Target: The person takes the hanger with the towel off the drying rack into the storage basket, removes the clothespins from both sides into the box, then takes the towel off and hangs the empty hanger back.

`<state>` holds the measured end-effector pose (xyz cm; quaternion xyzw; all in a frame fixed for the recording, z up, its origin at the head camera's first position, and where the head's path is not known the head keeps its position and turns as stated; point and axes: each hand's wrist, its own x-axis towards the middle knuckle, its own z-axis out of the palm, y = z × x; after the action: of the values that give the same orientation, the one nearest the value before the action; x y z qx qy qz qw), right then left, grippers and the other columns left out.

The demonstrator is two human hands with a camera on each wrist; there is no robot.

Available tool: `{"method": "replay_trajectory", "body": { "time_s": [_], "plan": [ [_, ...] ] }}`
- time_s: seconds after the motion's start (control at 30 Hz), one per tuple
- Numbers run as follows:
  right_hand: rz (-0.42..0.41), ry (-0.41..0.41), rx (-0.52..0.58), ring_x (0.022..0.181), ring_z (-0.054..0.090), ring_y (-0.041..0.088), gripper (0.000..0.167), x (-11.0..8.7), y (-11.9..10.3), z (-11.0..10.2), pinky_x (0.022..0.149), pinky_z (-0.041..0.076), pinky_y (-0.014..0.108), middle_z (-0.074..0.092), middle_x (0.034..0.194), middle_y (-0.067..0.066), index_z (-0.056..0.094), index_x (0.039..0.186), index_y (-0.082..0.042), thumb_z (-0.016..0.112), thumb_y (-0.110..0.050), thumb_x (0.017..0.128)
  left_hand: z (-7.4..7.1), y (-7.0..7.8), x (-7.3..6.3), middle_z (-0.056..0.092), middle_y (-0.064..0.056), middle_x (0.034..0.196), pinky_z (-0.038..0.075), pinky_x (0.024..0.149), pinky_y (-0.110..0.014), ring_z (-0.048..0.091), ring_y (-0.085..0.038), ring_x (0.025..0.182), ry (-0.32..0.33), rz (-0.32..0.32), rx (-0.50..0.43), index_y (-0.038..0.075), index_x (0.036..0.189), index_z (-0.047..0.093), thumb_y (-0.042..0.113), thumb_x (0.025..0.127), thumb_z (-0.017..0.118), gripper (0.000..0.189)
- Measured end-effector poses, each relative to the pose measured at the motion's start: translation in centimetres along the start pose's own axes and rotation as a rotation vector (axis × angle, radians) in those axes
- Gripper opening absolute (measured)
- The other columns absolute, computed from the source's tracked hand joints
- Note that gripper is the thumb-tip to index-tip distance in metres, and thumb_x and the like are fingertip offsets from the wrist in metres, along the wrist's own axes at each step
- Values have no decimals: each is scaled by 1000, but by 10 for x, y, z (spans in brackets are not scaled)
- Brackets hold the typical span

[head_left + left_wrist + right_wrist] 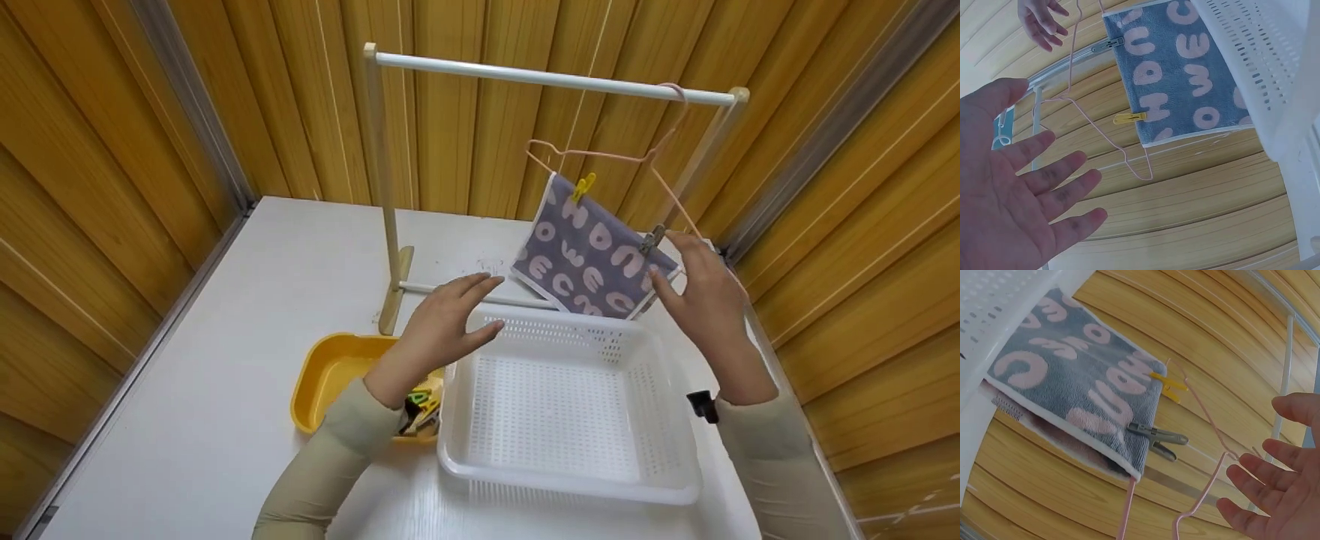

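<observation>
A grey-purple towel with pink letters is folded over the bar of a pink hanger, which hooks on the white rail. A yellow clothespin and a grey clothespin clip its upper edge. My right hand is beside the towel's right end, fingers spread; in the right wrist view they are apart from the grey clothespin. My left hand hovers over the left side of the white basket, fingers extended and palm bare in the left wrist view.
The white perforated basket stands in front of the wooden-post rack. Left of it, a yellow tray holds several clothespins, partly behind my left forearm. Wood-patterned panels enclose the white table.
</observation>
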<state>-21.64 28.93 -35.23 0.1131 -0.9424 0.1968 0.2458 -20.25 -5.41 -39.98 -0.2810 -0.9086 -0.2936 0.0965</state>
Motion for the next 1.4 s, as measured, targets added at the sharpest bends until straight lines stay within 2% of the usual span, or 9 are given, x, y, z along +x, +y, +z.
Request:
{"method": "replay_trajectory", "body": {
  "time_s": [0.13,0.23,0.5,0.63,0.77,0.93,1.0,1.13,1.4],
  "plan": [
    [15,54,15,134,49,52,54,8,11,-4,114,39,67,53,143,32,47,144,6,68,-7,96,-8,-2,11,54,-18,151,44,117,-56,53,-39,139,-2,29,5,10,150,50,30,99,68,58],
    [38,75,13,133,49,52,53,15,17,-3,115,39,67,53,143,32,47,144,7,66,-6,97,-15,-4,17,54,-18,151,44,117,-53,53,-37,140,10,38,0,10,150,50,29,99,68,57],
    [174,0,42,133,48,50,54,33,27,3,114,40,66,51,145,31,41,151,4,59,-12,102,-21,-13,27,55,-16,151,45,117,-53,53,-36,141,21,-13,-7,12,149,51,28,101,64,52],
    [229,-2,73,129,52,50,55,39,36,6,109,44,66,54,139,31,39,151,4,59,-15,103,-20,-14,31,55,-16,151,47,116,-52,53,-36,140,22,-8,-2,12,149,51,28,102,63,51],
    [259,-18,81,122,57,49,53,42,44,9,102,47,65,58,134,31,42,149,5,59,-17,104,-19,-14,36,57,-16,148,48,115,-51,56,-36,138,44,22,46,11,147,53,27,101,64,50],
    [304,-46,67,102,60,43,47,41,50,12,86,50,54,63,121,29,50,145,4,53,-24,107,-21,-14,44,59,-18,145,49,114,-51,57,-36,135,71,68,92,9,145,54,24,101,65,48],
    [309,-26,63,94,58,41,44,41,50,14,82,48,49,64,114,29,54,139,6,50,-25,109,-22,-16,48,59,-18,144,49,113,-52,58,-37,135,77,82,99,8,144,55,24,101,65,48],
    [278,50,45,88,57,42,41,39,50,18,78,46,49,65,103,32,61,127,10,46,-23,110,-25,-20,57,59,-18,145,49,112,-53,57,-36,136,73,86,102,9,145,55,25,101,64,47],
    [260,165,23,85,59,44,33,38,50,25,71,42,47,67,98,31,65,118,8,50,-20,108,-28,-33,75,59,-17,146,49,113,-52,57,-35,136,64,68,128,11,146,54,28,103,61,47]
  ]
}}
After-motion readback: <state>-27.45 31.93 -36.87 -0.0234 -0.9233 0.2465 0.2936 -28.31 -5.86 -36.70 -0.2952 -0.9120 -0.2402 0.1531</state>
